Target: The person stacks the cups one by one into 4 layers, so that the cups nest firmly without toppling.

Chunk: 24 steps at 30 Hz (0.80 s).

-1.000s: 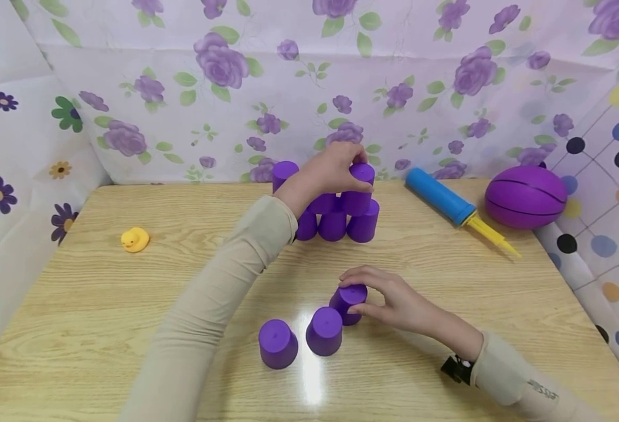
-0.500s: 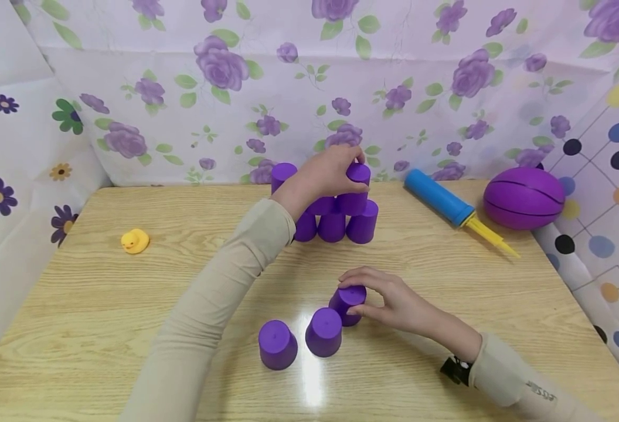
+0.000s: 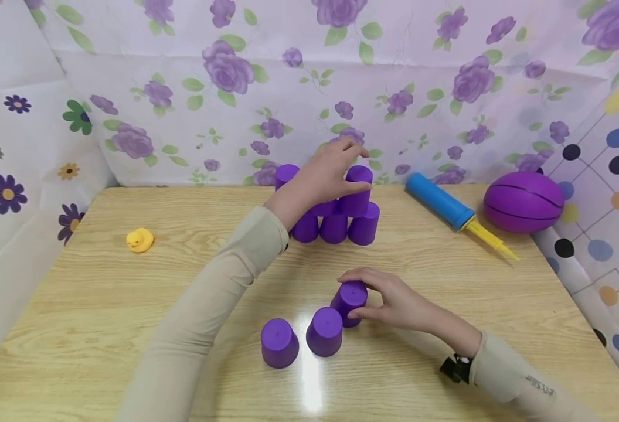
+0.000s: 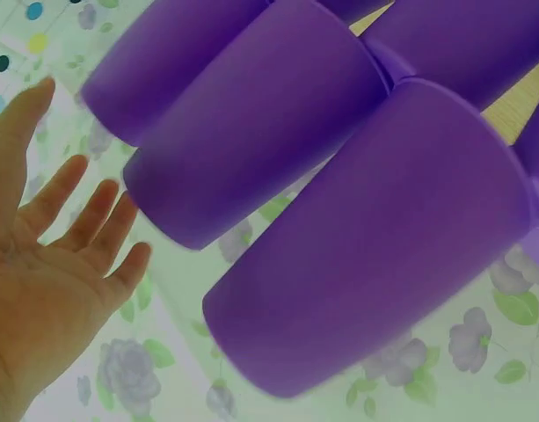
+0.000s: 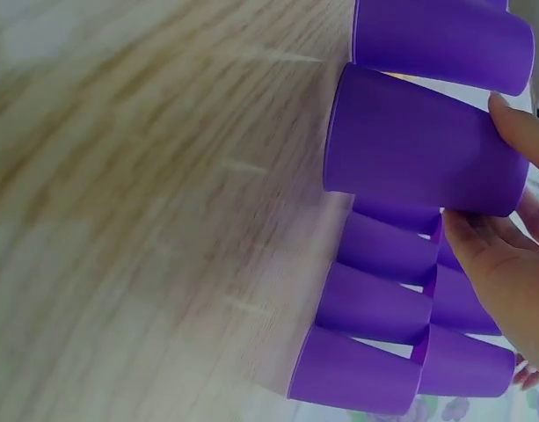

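Upside-down purple cups stand at the back of the table in two rows. The upper row's right-hand cup (image 3: 356, 199) rests on the lower cups (image 3: 333, 228). My left hand (image 3: 325, 176) is beside the upper cups, covering part of them in the head view. In the left wrist view, its fingers (image 4: 93, 220) are spread and apart from the cups. Nearer the front, my right hand (image 3: 394, 302) holds another upside-down purple cup (image 5: 427, 141) between thumb and fingers. Two more upside-down purple cups, one (image 3: 324, 332) beside the held cup and one (image 3: 279, 344) farther left, stand on the table.
A yellow toy duck (image 3: 140, 240) sits at the left of the wooden table (image 3: 104, 310). A blue hand pump (image 3: 438, 200) with a yellow nozzle lies at the back right, next to a purple ball (image 3: 523, 202). Flowered sheeting (image 3: 225, 129) hangs behind.
My left hand has let go of the upper right cup, its fingers lifting off and drawing slightly left. The right hand stays on its cup. The head view has shifted slightly.
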Tool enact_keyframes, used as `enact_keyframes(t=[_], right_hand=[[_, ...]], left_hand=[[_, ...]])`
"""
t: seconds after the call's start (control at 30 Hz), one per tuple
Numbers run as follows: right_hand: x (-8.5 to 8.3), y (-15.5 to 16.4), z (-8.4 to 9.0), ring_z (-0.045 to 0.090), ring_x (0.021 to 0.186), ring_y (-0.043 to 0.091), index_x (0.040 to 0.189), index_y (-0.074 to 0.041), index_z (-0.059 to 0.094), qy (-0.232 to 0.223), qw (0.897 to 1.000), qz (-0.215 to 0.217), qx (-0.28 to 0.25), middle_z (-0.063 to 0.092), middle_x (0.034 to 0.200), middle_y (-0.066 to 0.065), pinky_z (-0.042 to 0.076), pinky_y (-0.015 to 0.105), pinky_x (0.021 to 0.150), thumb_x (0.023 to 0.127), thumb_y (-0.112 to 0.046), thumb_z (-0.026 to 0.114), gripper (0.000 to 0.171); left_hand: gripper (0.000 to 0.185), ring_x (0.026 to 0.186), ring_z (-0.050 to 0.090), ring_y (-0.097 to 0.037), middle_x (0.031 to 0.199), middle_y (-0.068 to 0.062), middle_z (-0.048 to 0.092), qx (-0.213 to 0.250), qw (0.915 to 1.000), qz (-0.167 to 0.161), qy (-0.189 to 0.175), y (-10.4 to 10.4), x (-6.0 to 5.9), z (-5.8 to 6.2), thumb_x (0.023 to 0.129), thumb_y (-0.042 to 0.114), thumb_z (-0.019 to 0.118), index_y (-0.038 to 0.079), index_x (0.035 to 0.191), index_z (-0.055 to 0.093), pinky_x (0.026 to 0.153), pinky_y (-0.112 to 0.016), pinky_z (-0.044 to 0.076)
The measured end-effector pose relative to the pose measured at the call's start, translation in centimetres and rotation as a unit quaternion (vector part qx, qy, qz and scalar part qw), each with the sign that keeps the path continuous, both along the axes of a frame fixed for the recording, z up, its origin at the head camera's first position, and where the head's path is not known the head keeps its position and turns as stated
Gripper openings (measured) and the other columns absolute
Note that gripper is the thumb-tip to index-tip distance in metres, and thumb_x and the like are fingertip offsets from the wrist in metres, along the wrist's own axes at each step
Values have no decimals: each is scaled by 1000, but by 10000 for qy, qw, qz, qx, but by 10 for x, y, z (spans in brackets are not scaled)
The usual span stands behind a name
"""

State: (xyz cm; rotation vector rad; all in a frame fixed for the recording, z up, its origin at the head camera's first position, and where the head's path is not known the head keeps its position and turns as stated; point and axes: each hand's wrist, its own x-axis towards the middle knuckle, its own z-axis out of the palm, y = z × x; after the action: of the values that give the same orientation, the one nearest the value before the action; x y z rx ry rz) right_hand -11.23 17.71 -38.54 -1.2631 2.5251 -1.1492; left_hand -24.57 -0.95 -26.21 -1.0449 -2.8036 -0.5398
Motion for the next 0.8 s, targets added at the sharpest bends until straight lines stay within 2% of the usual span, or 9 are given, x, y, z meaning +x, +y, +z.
enact_keyframes(t=[0.13,0.23,0.33,0.5,0.63,0.73,0.8], right_hand=[[-1,-3,1,54,116,16,131,-9,50,-510,9986,-5,120,57,126,6,46,32,100,80,-25,74,59],[-3,-3,3,52,119,17,134,-10,47,-665,9975,12,217,55,129,5,44,34,102,80,-26,74,62],[-4,-1,2,52,119,17,135,-12,46,-669,9973,4,286,55,130,4,43,35,103,79,-26,75,64],[-6,3,-2,50,122,19,136,-9,44,-758,9962,30,435,54,130,8,42,38,104,78,-25,76,68],[-5,2,-4,49,123,20,140,-8,38,-953,9944,54,462,54,130,7,41,39,104,79,-24,75,73],[-4,1,-7,46,125,19,140,-9,36,-955,9942,5,487,52,132,4,40,41,106,80,-26,74,73],[-4,-1,-11,43,127,20,140,-10,37,-835,9952,-8,511,49,134,2,37,42,107,81,-29,73,71]], left_hand=[[48,120,46,-23,130,-6,47,714,9960,-158,520,-15,17,-5,87,36,65,11,126,52,104,-35,38],[49,124,44,-25,134,-9,44,1258,9896,-110,688,-27,35,-11,87,31,66,9,127,51,104,-34,40],[52,124,44,-25,137,-11,41,1609,9842,-83,729,-39,56,-17,86,29,67,8,130,49,103,-34,42],[51,123,45,-26,135,-14,42,1930,9776,-228,804,-55,88,-33,84,25,71,6,126,51,102,-35,43],[51,124,45,-27,134,-14,44,2018,9746,-177,950,-66,113,-48,80,24,74,6,123,54,103,-39,41],[54,122,46,-26,134,-11,45,1866,9792,84,792,-74,130,-58,79,28,75,8,124,54,101,-42,42],[59,119,49,-25,132,-8,47,1689,9829,454,575,-79,144,-63,77,35,76,11,126,53,99,-42,44]])
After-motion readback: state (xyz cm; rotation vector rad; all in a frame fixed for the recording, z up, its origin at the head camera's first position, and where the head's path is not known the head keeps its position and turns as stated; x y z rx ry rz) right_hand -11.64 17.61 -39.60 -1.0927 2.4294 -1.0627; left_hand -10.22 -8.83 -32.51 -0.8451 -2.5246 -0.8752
